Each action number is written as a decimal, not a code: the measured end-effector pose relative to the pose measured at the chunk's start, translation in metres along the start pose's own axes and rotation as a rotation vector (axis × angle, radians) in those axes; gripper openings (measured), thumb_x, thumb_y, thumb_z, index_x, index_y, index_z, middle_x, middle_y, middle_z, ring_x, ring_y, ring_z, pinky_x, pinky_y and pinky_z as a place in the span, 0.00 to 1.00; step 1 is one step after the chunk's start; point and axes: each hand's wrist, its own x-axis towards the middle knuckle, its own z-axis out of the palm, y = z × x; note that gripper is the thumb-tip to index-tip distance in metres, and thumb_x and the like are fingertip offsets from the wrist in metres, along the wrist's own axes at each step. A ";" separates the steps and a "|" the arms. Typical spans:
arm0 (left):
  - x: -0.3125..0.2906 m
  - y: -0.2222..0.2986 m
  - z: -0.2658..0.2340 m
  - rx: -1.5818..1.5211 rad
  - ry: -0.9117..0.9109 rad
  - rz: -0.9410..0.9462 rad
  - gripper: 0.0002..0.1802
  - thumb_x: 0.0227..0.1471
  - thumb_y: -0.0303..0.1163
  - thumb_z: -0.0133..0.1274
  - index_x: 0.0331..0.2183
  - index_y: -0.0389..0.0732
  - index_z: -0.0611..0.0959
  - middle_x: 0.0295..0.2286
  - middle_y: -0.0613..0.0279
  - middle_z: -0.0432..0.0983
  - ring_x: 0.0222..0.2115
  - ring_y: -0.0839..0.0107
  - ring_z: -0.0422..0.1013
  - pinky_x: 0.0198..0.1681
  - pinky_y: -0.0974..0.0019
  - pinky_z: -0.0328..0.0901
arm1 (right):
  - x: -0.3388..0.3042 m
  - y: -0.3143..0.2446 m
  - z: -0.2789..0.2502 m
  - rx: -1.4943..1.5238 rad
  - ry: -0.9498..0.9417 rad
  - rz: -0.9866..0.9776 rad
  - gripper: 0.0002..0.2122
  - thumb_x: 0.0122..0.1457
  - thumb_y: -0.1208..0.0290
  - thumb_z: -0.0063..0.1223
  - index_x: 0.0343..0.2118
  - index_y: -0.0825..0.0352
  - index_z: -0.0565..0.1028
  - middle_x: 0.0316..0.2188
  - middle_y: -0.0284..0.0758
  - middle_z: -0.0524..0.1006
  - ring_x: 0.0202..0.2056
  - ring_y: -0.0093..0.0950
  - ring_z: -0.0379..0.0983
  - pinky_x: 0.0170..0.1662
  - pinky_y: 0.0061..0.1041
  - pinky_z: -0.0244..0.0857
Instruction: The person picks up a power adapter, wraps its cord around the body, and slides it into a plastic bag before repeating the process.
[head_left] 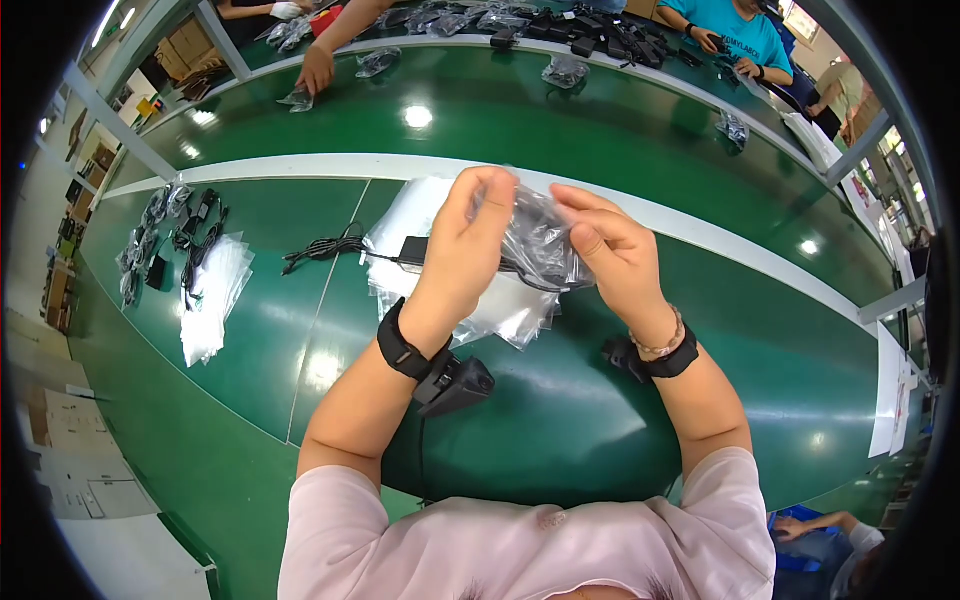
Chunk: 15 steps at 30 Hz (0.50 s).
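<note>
Between my hands is a clear plastic bag (543, 240) with something dark inside, perhaps a coiled cable. My left hand (470, 225) pinches its left side and my right hand (618, 245) grips the right side near the top. Below them a stack of clear flat bags (505, 315) lies on the green table. A black power adapter (412, 250) rests on that stack beside my left wrist, partly hidden by it. Its bundled black cable (325, 250) extends to the left. Where the cord under the held bag leads is hidden.
At left lie bagged cables (140, 245), a black adapter with cable (200, 230) and more flat bags (215, 300). Beyond a white ledge (700, 217), a green surface bears scattered bagged items (566, 70) and a black adapter heap (600, 32). Another person's hand (316, 70) touches a bag there.
</note>
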 end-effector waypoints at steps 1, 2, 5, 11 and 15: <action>0.001 -0.001 -0.001 0.000 0.001 -0.003 0.18 0.58 0.43 0.39 0.37 0.38 0.71 0.35 0.63 0.70 0.34 0.77 0.66 0.40 0.71 0.62 | 0.000 0.000 0.001 0.001 0.000 0.003 0.14 0.57 0.66 0.47 0.39 0.73 0.74 0.48 0.45 0.68 0.47 0.28 0.66 0.48 0.23 0.59; 0.003 -0.003 -0.004 -0.089 0.023 -0.040 0.17 0.58 0.43 0.39 0.36 0.38 0.72 0.35 0.62 0.71 0.34 0.76 0.66 0.40 0.70 0.62 | 0.000 -0.001 0.004 -0.069 -0.048 -0.041 0.14 0.57 0.66 0.47 0.38 0.73 0.74 0.48 0.45 0.68 0.46 0.28 0.66 0.47 0.23 0.59; 0.008 -0.011 -0.009 -0.263 0.071 -0.115 0.17 0.58 0.43 0.39 0.36 0.38 0.72 0.34 0.60 0.71 0.33 0.74 0.67 0.39 0.68 0.63 | 0.000 -0.003 0.009 -0.202 -0.144 -0.128 0.13 0.57 0.67 0.47 0.38 0.73 0.74 0.48 0.44 0.68 0.45 0.28 0.67 0.47 0.23 0.59; 0.011 0.001 -0.006 -0.508 -0.036 -0.356 0.15 0.55 0.41 0.43 0.36 0.39 0.72 0.32 0.63 0.71 0.32 0.75 0.67 0.33 0.71 0.63 | 0.000 -0.003 0.002 -0.136 -0.076 -0.113 0.14 0.58 0.65 0.45 0.35 0.74 0.74 0.44 0.43 0.71 0.38 0.29 0.71 0.41 0.23 0.64; 0.005 0.010 -0.004 -0.585 -0.235 -0.299 0.18 0.50 0.38 0.52 0.40 0.38 0.70 0.33 0.65 0.71 0.32 0.77 0.67 0.29 0.74 0.64 | 0.002 -0.008 -0.008 0.241 0.126 0.192 0.15 0.59 0.63 0.42 0.34 0.73 0.72 0.37 0.42 0.74 0.30 0.29 0.73 0.31 0.23 0.68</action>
